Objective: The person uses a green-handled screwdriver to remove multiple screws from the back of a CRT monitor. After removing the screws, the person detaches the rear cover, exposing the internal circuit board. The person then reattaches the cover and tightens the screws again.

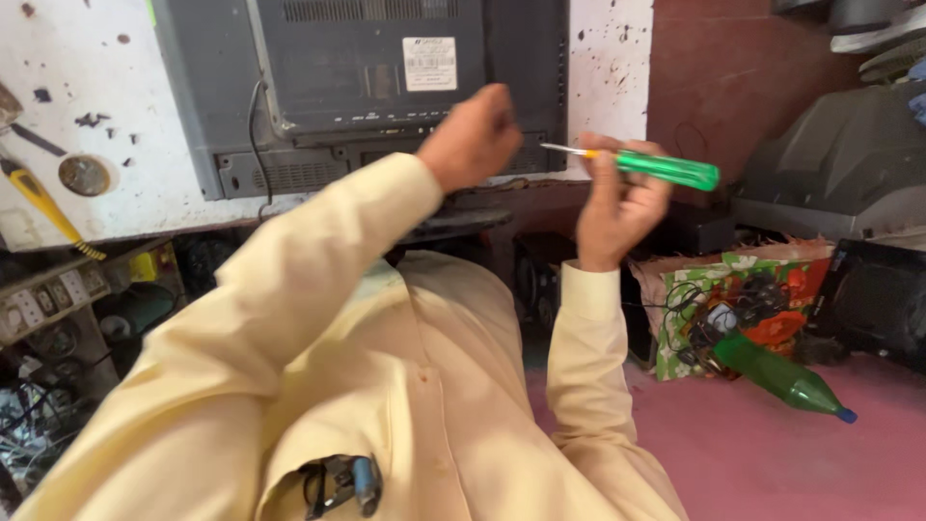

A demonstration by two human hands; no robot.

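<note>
A: What lay nearest the camera?

B: The person's pale yellow shirt (pixel 405 405), with dark glasses (pixel 338 482) tucked in the chest pocket. Both sleeves ran up and away from it.

A: The right hand?

B: The right hand (pixel 617 207) was raised, palm toward the camera. Its fingers (pixel 603 159) were curled round a screwdriver (pixel 646 166) with a green see-through handle, held crosswise in the air; the thin metal shaft pointed left toward the other hand, the handle stuck out to the right.

A: And the left?

B: The left hand (pixel 473 140) was closed into a loose fist just left of the shaft tip. Whether it gripped anything could not be told; nothing showed between the fingers. It hung in front of the lower edge of the grey television back (pixel 367 87).

A: Touching it?

B: Could not be told from this view.

A: Beyond the hands?

B: The television leaned against a chipped white wall (pixel 106 125), a black cable hanging down its left side. To the right, on the pink floor (pixel 772 453), a green plastic bottle (pixel 781 376) lay tilted against a patterned bag (pixel 733 289) full of dark wires. Far left, a yellow-handled tool (pixel 43 207) leaned at the wall above a cluttered shelf (pixel 58 289).
</note>
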